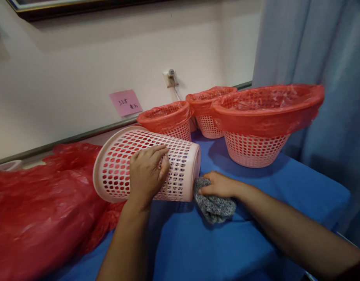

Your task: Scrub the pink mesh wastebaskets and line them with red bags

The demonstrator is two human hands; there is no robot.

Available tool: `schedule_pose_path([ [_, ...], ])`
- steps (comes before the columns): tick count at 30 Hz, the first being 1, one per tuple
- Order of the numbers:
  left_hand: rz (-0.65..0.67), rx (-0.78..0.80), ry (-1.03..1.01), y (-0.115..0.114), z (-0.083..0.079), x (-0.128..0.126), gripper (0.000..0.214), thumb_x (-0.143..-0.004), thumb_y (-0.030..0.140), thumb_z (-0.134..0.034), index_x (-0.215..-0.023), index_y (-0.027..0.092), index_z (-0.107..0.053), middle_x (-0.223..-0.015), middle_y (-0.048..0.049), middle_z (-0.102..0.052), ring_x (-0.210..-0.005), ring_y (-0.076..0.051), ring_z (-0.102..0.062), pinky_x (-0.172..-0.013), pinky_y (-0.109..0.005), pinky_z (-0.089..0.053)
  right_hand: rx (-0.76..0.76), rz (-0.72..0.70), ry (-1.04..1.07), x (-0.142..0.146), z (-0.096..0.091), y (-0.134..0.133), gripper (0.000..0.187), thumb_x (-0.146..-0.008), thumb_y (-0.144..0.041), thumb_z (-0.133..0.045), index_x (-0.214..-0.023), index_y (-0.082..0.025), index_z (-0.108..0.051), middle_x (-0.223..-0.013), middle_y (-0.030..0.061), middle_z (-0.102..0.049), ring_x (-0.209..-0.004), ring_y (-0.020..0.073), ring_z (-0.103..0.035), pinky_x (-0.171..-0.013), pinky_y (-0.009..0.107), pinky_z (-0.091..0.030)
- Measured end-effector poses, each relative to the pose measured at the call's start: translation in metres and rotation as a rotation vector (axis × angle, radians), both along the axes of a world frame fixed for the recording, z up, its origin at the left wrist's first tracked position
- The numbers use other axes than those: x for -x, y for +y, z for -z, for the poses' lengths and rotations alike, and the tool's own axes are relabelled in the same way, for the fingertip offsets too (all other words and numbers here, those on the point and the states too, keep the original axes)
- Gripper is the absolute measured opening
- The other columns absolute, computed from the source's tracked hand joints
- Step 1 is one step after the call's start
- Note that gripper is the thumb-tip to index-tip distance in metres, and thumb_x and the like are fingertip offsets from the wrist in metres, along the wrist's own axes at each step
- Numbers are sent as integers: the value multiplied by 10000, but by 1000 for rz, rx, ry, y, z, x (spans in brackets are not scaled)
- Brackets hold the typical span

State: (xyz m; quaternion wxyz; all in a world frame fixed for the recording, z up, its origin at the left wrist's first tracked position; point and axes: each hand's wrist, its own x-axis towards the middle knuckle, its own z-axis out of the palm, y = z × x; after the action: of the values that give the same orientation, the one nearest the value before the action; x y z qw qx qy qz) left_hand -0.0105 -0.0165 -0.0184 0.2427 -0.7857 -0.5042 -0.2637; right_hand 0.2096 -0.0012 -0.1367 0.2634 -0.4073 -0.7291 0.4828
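A light pink perforated plastic wastebasket (pixel 182 156) is tipped on its side, its mouth to the left and its base to the right. My left hand (pixel 147 169) grips it from above, fingers bent over the perforated side. In my right hand (pixel 219 184) is a bunched grey speckled cloth (pixel 215 207), closed in the fingers and pressed against the rim of the base. The fingertips of that hand are partly hidden by the cloth.
Behind stand a small lined basket (pixel 180 130), another lined basket (pixel 210 125) and a wide lined basket (pixel 254 150), upright on the blue-covered table (pixel 180 242). Red plastic bags (pixel 51 207) heap up at left. A pink note (pixel 125 103) and a socket (pixel 170 79) are on the wall.
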Motion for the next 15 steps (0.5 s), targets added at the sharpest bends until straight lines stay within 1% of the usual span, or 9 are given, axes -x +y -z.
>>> schedule_pose_path([
  [2, 7, -8, 3, 0, -1, 1, 303, -936, 271, -492, -1127, 235, -724, -1182, -59, -762, -1116, -288, -675, -1034, -500, -409, 97, -141, 159, -2, -5, -6, 234, -704, -365, -744, -832, -171, -719, -773, 1, -732, -700, 171, -657, -658, 269, -508],
  [4, 14, -11, 2, 1, -1, 2, 300, -940, 275, -492, -1122, 235, -727, -1177, -56, -765, -1110, -282, -682, -1030, -493, -409, 173, -169, 406, -7, -10, -7, 334, -705, -409, -757, -922, -158, -716, -852, 24, -744, -752, 181, -672, -736, 303, -535],
  [6, 22, -10, -1, 1, -1, 2, 297, -943, 279, -492, -1115, 236, -730, -1174, -54, -767, -1107, -281, -686, -1028, -494, -409, 147, -32, 638, -11, -14, -7, 404, -723, -451, -754, -999, -160, -700, -917, 40, -741, -814, 192, -678, -802, 333, -540],
  [8, 26, -9, -5, 1, -1, 1, 298, -943, 280, -491, -1113, 233, -731, -1174, -57, -767, -1105, -282, -689, -1024, -498, -411, -6, 176, 730, -14, -17, -6, 414, -755, -463, -741, -1048, -178, -673, -946, 36, -728, -855, 191, -667, -835, 337, -529],
  [9, 28, -10, -8, 1, -1, 1, 298, -943, 282, -491, -1113, 231, -731, -1174, -59, -767, -1105, -283, -689, -1023, -500, -412, -95, 256, 711, -14, -18, -5, 395, -768, -457, -734, -1047, -188, -659, -930, 28, -718, -847, 186, -656, -826, 330, -524],
  [10, 28, -10, -9, 1, 0, 1, 299, -943, 283, -492, -1115, 230, -730, -1175, -61, -767, -1105, -284, -688, -1023, -501, -412, -168, 296, 659, -13, -17, -5, 364, -780, -446, -724, -1032, -194, -646, -902, 19, -707, -828, 179, -646, -806, 320, -519],
  [11, 28, -11, -11, 1, 0, 1, 299, -942, 285, -493, -1115, 230, -730, -1174, -61, -767, -1105, -285, -688, -1022, -502, -412, -216, 292, 584, -11, -16, -6, 331, -789, -430, -711, -1011, -196, -635, -879, 14, -699, -807, 175, -638, -784, 312, -516],
  [13, 27, -15, -15, 2, 0, 1, 297, -940, 286, -496, -1114, 230, -731, -1169, -61, -768, -1104, -285, -688, -1018, -500, -414, -226, 204, 393, -6, -13, -7, 280, -796, -399, -680, -979, -193, -630, -871, 21, -704, -784, 176, -639, -749, 307, -512],
  [15, 25, -23, -19, 2, 1, 2, 295, -939, 286, -498, -1111, 230, -731, -1165, -60, -769, -1101, -284, -688, -1012, -496, -417, -190, 79, 130, -2, -9, -8, 263, -768, -373, -685, -948, -185, -654, -898, 45, -725, -799, 199, -657, -746, 322, -515],
])
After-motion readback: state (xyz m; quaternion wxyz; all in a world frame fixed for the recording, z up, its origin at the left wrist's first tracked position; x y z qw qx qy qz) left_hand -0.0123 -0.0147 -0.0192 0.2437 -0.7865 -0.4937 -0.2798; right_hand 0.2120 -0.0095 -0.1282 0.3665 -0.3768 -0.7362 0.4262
